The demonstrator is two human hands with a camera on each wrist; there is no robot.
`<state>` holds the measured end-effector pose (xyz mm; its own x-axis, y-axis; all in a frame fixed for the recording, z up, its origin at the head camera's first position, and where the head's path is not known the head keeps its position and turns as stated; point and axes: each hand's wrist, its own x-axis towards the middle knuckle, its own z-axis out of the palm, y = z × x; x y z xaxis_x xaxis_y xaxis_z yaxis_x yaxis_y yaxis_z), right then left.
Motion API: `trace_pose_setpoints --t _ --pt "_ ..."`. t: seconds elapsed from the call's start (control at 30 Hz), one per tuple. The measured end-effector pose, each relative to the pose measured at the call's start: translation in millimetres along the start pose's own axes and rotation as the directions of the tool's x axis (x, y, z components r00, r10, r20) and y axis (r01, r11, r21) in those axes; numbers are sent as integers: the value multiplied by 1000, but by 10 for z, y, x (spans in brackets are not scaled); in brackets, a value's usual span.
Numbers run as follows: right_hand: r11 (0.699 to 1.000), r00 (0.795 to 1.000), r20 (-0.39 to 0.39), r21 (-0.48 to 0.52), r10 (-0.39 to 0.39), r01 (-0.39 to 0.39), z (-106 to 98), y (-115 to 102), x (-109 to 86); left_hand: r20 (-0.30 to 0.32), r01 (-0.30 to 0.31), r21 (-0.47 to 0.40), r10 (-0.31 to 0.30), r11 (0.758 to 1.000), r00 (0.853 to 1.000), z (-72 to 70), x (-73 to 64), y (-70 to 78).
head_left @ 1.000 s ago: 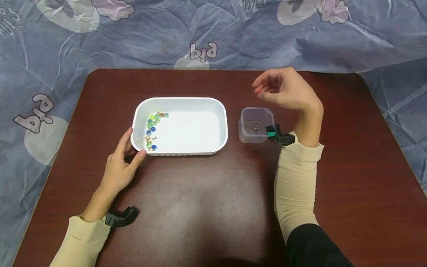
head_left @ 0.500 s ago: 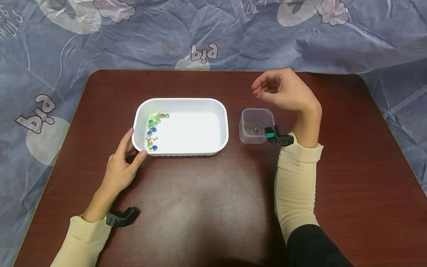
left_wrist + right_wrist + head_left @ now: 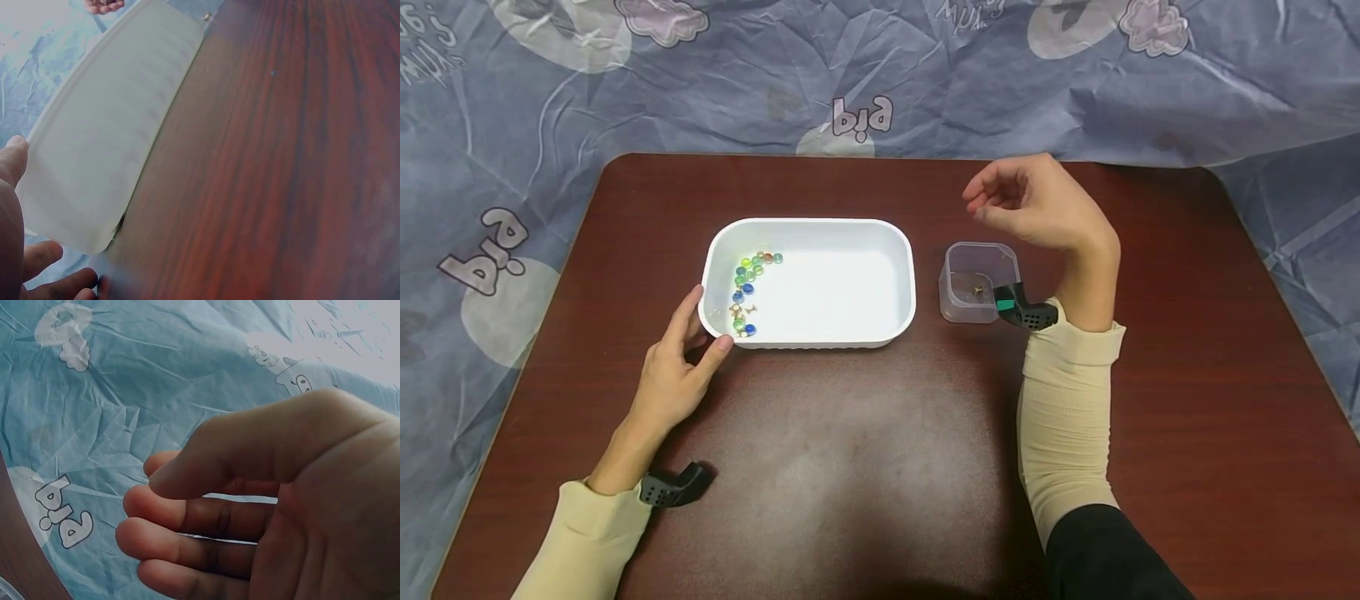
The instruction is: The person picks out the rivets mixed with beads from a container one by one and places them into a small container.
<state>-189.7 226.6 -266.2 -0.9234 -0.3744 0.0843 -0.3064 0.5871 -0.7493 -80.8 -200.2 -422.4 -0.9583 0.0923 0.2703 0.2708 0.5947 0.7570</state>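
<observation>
My left hand (image 3: 670, 385) rests at the near left corner of a white tray (image 3: 835, 287), thumb and fingers spread and touching its outside; the left wrist view shows the tray's side wall (image 3: 112, 119). Along the tray's left end lie several glass marbles (image 3: 748, 289) in green, blue, yellow and reddish tones, with a few tiny gold pieces (image 3: 735, 310). My right hand (image 3: 1045, 204) hangs above and behind a small clear plastic box (image 3: 955, 310), fingers loosely bent. In the right wrist view nothing shows between the thumb (image 3: 181, 478) and fingers. One small gold piece (image 3: 977, 290) lies inside the box.
The dark red-brown table (image 3: 850, 433) carries the tray and box side by side. A wrinkled blue-grey printed cloth (image 3: 722, 92) hangs or lies beyond its far and side edges. Black wrist cameras (image 3: 677, 485) sit on both wrists.
Both hands hold nearly the same pose. The whole scene shifts slightly in the head view, and my right hand drifts a little to the left. The marbles and gold pieces stay put.
</observation>
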Motion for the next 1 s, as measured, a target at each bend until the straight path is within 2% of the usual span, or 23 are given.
trace_pose_setpoints --t 0.2,0.37,0.6,0.8,1.0 --pt "1000 1000 -27 -15 -14 13 58 -43 31 4 8 -11 -8 1000 1000 -10 1 24" --pt "999 998 -37 0 -41 41 182 -111 113 7 15 -17 -14 1000 1000 -14 -7 20" --pt "997 997 12 -2 -82 82 388 -202 268 7 7 2 -7 1000 1000 -9 0 -12" --pt "991 989 82 64 -125 120 562 -262 375 9 5 8 -5 1000 1000 -10 3 -10" --pt "981 979 104 99 -177 167 663 -290 446 13 9 8 -9 1000 1000 -9 2 -4"
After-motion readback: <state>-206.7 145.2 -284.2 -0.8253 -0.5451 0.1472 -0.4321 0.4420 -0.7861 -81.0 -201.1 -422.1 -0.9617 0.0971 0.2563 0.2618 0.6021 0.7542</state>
